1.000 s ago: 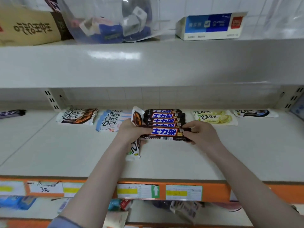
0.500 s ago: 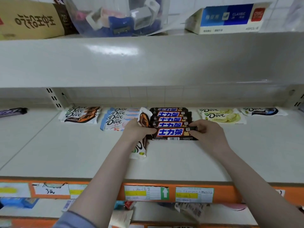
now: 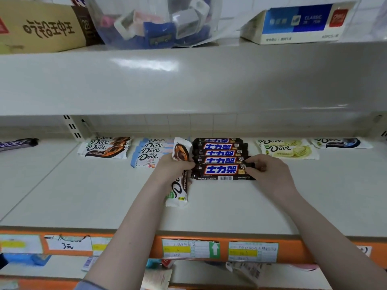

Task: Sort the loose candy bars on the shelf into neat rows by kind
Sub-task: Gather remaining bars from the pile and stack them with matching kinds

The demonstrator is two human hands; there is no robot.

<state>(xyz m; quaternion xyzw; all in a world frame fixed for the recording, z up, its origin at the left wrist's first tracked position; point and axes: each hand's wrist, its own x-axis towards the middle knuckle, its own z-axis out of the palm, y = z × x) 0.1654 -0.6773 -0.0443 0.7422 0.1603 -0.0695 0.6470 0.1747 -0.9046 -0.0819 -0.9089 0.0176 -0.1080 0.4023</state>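
Observation:
A row of several dark brown bars with blue-and-white lettering [image 3: 219,152] lies on the white shelf [image 3: 83,195]. The front brown bar [image 3: 222,171] is pinched at its left end by my left hand [image 3: 173,167] and at its right end by my right hand [image 3: 270,172]. My left hand also holds a white Dove bar [image 3: 178,191] lengthwise under its fingers. Left of the row lie a stack of light blue Dove bars [image 3: 149,151] and a stack of white-and-brown Dove bars [image 3: 105,147]. To the right lie yellow-green Dove bars [image 3: 287,149] and a dark blue Dove bar [image 3: 341,142].
A purple bar [image 3: 17,143] lies at the far left. The upper shelf [image 3: 188,80] overhangs the back, carrying a cardboard box [image 3: 41,26], a clear bag of small boxes [image 3: 159,19] and a blue-white carton [image 3: 299,24]. An orange price strip [image 3: 136,245] runs along the front edge.
Both hands have pushed the front brown bar a little back against the row. The view has tilted slightly upward.

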